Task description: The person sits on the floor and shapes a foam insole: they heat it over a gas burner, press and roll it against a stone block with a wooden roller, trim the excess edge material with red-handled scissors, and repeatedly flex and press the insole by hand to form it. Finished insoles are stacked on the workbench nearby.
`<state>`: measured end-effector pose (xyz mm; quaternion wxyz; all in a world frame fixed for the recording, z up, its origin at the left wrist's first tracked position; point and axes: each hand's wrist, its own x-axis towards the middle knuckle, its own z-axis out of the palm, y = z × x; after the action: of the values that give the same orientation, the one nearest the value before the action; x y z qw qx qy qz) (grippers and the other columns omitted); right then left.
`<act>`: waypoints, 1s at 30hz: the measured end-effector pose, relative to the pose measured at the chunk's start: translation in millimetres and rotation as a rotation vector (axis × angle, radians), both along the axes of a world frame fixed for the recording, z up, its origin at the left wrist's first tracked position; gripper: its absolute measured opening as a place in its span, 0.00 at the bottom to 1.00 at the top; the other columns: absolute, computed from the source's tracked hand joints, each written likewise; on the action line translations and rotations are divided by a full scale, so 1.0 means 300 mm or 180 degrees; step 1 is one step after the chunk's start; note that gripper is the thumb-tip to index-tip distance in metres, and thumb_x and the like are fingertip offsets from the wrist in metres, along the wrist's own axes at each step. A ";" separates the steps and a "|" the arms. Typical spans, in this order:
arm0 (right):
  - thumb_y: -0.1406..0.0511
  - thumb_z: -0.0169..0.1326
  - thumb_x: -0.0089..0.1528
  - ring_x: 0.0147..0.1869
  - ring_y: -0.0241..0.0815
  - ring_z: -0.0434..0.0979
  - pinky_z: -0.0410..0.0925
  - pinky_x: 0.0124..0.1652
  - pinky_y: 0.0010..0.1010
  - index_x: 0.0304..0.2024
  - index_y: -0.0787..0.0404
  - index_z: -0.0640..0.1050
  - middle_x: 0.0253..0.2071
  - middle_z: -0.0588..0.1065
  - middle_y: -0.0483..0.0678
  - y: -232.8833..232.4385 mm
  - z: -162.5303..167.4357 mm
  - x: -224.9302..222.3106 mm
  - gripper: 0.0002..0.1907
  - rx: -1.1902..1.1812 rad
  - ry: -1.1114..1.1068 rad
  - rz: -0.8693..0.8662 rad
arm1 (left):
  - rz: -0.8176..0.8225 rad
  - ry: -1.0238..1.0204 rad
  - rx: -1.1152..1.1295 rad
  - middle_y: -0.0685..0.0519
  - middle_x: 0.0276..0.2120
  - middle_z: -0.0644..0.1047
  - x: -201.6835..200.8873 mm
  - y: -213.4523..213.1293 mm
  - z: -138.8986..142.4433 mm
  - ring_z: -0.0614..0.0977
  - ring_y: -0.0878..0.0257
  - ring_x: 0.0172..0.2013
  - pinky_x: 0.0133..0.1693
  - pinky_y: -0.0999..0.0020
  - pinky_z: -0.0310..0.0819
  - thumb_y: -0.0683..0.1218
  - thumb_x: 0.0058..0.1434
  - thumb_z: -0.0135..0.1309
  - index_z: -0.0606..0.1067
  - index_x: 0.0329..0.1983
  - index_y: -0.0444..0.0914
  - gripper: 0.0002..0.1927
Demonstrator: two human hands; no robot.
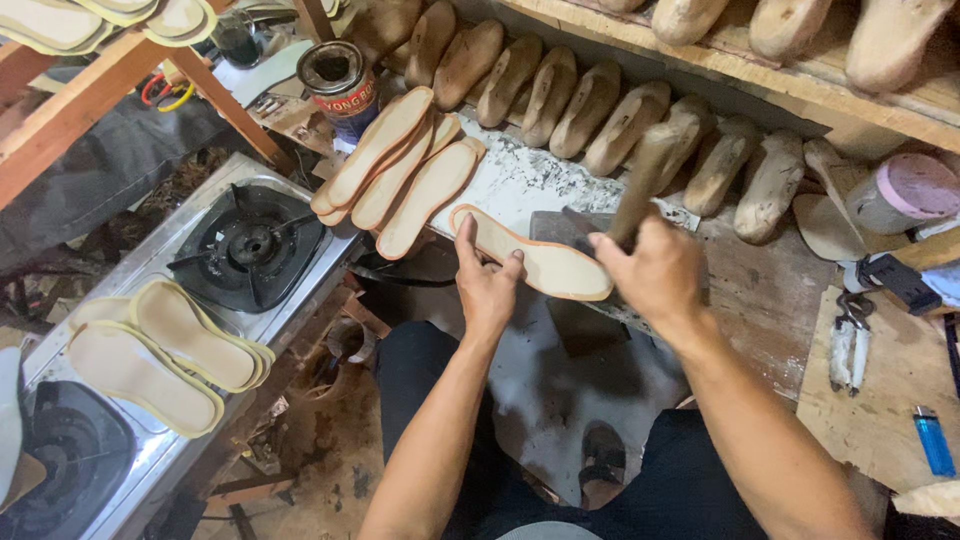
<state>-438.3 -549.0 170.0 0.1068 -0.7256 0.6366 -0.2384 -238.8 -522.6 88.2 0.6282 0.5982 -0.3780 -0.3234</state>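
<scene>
My left hand (486,283) grips the near edge of a tan shoe insole (540,262) that lies flat on a dark metal block (556,226) at the workbench edge. My right hand (652,270) is closed around the wooden handle of a hammer (641,182), whose head rests by the insole's right end. A stack of several similar insoles (405,172) lies fanned out just left of the block.
A row of wooden shoe lasts (590,105) lines the back of the bench. A metal tin (338,85) stands at upper left. A two-burner gas stove (250,245) at left carries more insoles (165,350). Pliers (848,345), a blue lighter (933,440) and a pink-lidded jar (905,192) lie right.
</scene>
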 end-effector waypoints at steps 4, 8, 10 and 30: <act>0.52 0.62 0.58 0.35 0.67 0.80 0.72 0.38 0.56 0.44 0.66 0.74 0.30 0.78 0.63 -0.006 -0.003 0.063 0.25 -0.0149 0.0754 0.0661 | 0.0070 -0.0270 0.0146 0.37 0.52 0.77 0.018 0.016 0.061 0.80 0.53 0.42 0.45 0.61 0.76 0.41 0.52 0.63 0.53 0.75 0.39 0.49; 0.53 0.61 0.57 0.37 0.67 0.80 0.71 0.39 0.58 0.51 0.65 0.73 0.31 0.79 0.63 -0.009 0.009 0.064 0.28 -0.0156 0.0798 0.0730 | 0.0241 -0.2020 -0.0219 0.29 0.66 0.62 0.070 0.037 0.134 0.66 0.41 0.63 0.61 0.49 0.64 0.46 0.44 0.71 0.59 0.71 0.38 0.51; 0.53 0.61 0.58 0.37 0.66 0.80 0.72 0.38 0.57 0.52 0.65 0.73 0.31 0.79 0.63 -0.008 0.010 0.059 0.28 -0.0155 0.0828 0.0718 | -0.0112 -0.2763 -0.0199 0.32 0.68 0.61 0.091 0.014 0.160 0.61 0.38 0.67 0.64 0.41 0.56 0.50 0.44 0.73 0.64 0.68 0.40 0.48; 0.56 0.62 0.62 0.23 0.46 0.77 0.70 0.27 0.40 0.41 0.62 0.74 0.25 0.78 0.52 -0.085 0.005 0.008 0.18 -0.0001 0.0862 0.0574 | -0.0726 0.0391 0.0521 0.48 0.28 0.81 0.009 -0.066 0.039 0.81 0.64 0.27 0.30 0.70 0.77 0.41 0.58 0.61 0.73 0.54 0.31 0.21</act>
<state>-435.8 -574.5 171.7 0.0409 -0.8053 0.5774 -0.1281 -236.2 -542.2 99.8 0.5585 0.5797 -0.3767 -0.4584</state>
